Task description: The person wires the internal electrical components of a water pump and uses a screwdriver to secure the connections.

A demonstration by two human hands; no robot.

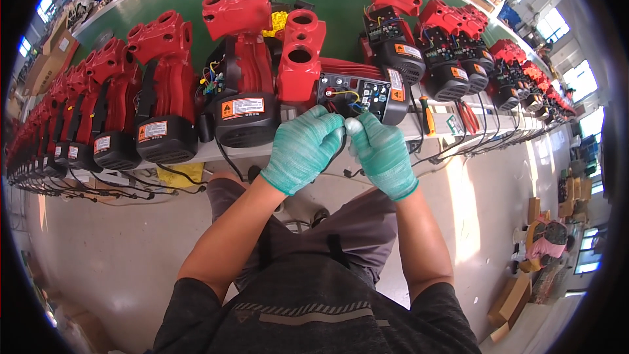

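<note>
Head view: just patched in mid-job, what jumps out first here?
A long row of red and black pump units lines the bench edge from far left to far right. At centre, both hands in green knit gloves, left hand and right hand, meet over a small white cylinder in front of one unit's open wiring box. An orange-handled screwdriver lies just right of it.
</note>
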